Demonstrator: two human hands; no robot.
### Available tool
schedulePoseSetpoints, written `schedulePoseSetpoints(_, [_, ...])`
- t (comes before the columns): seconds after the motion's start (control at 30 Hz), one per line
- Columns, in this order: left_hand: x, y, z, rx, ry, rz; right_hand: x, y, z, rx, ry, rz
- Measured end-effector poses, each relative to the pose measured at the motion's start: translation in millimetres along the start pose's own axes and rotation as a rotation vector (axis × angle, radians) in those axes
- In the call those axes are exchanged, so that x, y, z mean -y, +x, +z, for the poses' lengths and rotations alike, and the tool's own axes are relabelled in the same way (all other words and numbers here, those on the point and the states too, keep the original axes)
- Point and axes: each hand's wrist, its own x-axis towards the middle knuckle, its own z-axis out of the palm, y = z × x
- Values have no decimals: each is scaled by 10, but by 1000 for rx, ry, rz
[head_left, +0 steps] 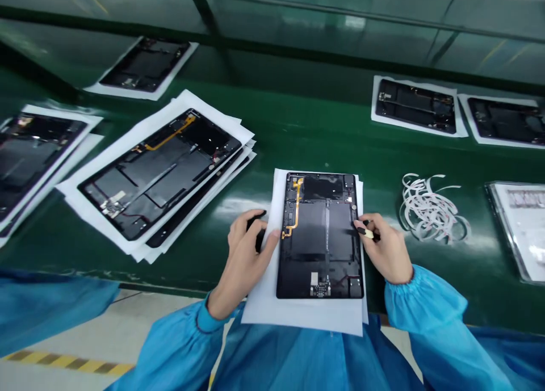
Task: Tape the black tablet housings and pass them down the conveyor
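An opened tablet housing (pixel 320 235) lies flat on a white paper sheet (pixel 264 289), showing black internal panels and a gold flex cable (pixel 296 206). My left hand (pixel 244 255) rests at the housing's left edge, its fingers curled around a small black object (pixel 258 236). My right hand (pixel 383 249) is at the right edge and pinches a small black-and-cream tool (pixel 365 231), whose tip touches the housing. Blue sleeves cover both my forearms.
Several other opened tablet housings (pixel 159 175) lie on white sheets across the green workbench (pixel 293 104), some stacked at left. A tangle of white strips (pixel 430 209) lies to the right, beside a transparent sheet-covered tray (pixel 517 226). A blue sleeve (pixel 46 306) shows at lower left.
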Motion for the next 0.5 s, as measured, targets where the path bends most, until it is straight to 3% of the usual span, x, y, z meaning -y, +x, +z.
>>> schedulePoseSetpoints(0.17, [-127,23,41,-146,-136,37,11,-18,81,-38,-79,-7])
schedulePoseSetpoints(0.4, [-321,-28,57,-16,-375,-14,27,-17,118,-50,-88,30])
schedulePoseSetpoints(0.5, [-362,94,-7,-13,-433,-21,27,-18,88,-63,-33,14])
